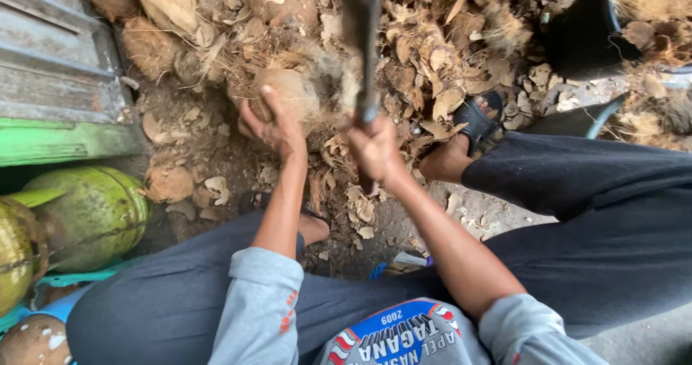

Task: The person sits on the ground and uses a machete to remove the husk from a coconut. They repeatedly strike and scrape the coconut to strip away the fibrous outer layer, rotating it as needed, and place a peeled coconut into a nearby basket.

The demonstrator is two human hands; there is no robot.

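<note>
At the far left of the ground, two green coconuts (pixel 86 217) lie below a green-painted wooden ledge (pixel 65 140), with a husked brown one (pixel 32 342) in the bottom-left corner. Further right, the left hand (pixel 272 126) is clasped around a round, part-husked coconut (pixel 292 95), thumb and fingers pressing it down on the dirt ground (pixel 209 156) at the near edge of a heap of dry husk pieces (pixel 432 48). Just beside it, the right hand (pixel 375 149) is clenched on the handle of a dark, broad-bladed chopping knife (pixel 360 41), the blade standing upright and blurred, right against the coconut's fibrous side. To the right, a foot in a black sandal (pixel 472 123) rests on the husk litter. A black bucket (pixel 587 37) stands at the upper right, near the heap's far corner.
</note>
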